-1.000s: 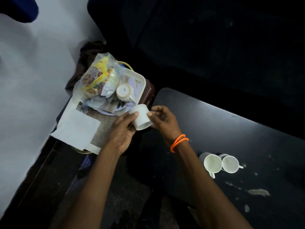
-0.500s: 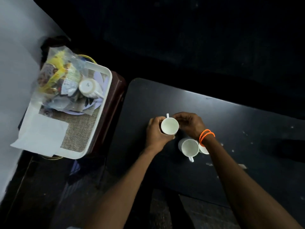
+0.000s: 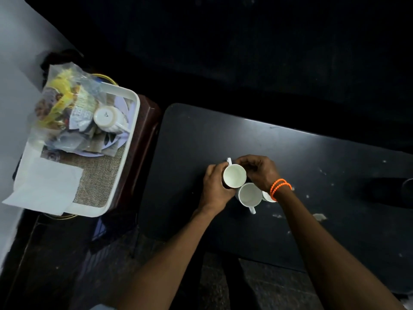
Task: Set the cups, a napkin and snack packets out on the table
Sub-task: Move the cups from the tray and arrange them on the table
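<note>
A white cup (image 3: pixel 234 176) stands mouth-up over the black table (image 3: pixel 312 166), gripped between my left hand (image 3: pixel 215 186) and my right hand (image 3: pixel 259 171). Its handle points away from me. A second white cup (image 3: pixel 249 195) rests on the table just right of it, and a third cup (image 3: pixel 267 196) is mostly hidden behind my right wrist. On the white tray (image 3: pixel 131 121) at the left lie one upturned cup (image 3: pixel 108 118), a clear bag of snack packets (image 3: pixel 64 99) and a white napkin (image 3: pixel 44 186).
The tray sits on a dark brown stand (image 3: pixel 143 139) left of the table, against a pale wall (image 3: pixel 13 86). Pale crumbs and smears (image 3: pixel 319 217) dot the table's right part. A dark object (image 3: pixel 384 192) lies at the far right.
Both hands carried the cup from the tray over to the table, turned it mouth-up and brought it down beside the two cups standing there. The view swung right.
</note>
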